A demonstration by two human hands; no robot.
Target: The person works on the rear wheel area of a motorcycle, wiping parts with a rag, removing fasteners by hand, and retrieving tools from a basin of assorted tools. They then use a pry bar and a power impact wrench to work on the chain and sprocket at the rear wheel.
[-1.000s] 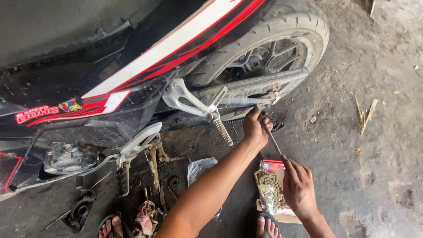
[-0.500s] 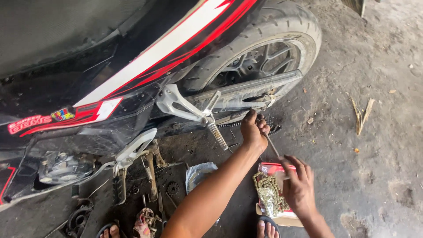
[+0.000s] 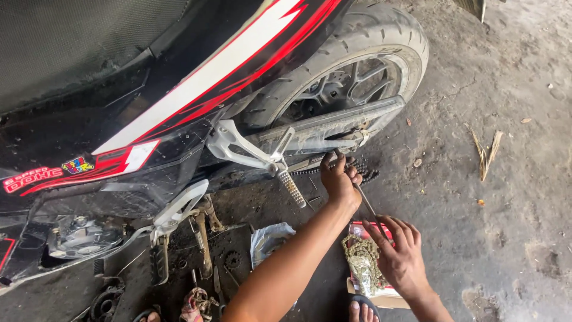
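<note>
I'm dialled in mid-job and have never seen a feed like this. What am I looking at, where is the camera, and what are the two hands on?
The single view comes from a camera on the person's head, looking down at their own bare hands. A black, red and white motorcycle stands on a dirty concrete floor. The left hand reaches under the swingarm near the rear wheel, by the black drive chain. A thin metal rod runs from it to the right hand, whose fingers touch it. Beneath the right hand lies a gold-coloured chain on an opened box. Loose parts and a sprocket lie under the bike.
</note>
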